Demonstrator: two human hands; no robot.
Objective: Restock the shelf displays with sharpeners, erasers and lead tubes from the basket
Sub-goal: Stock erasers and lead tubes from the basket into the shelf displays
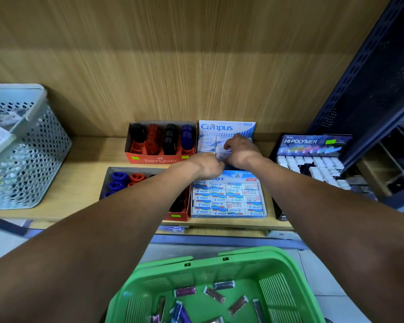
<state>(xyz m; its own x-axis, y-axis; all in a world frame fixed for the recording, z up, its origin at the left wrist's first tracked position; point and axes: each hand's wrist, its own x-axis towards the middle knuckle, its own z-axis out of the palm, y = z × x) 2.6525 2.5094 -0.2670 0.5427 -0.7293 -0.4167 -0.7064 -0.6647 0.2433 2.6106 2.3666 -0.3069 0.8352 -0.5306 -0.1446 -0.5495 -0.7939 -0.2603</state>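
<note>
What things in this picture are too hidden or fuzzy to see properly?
All in the head view:
- What the right hand and left hand grip at the Campus box: fingers cover it.
- Front sharpener tray: left arm hides its right part.
- Grey basket: contents blurred, left edge cuts it.
- Green basket: bottom edge cuts it.

Grey perforated bin [30,145] at shelf's left end, packets inside. Wood-grain back panel [173,66]. Dark perforated upright [371,78] at right.

A stationery shop: wooden shelf [84,183] of branded eraser display boxes [229,199] and sharpeners [160,142].
</note>
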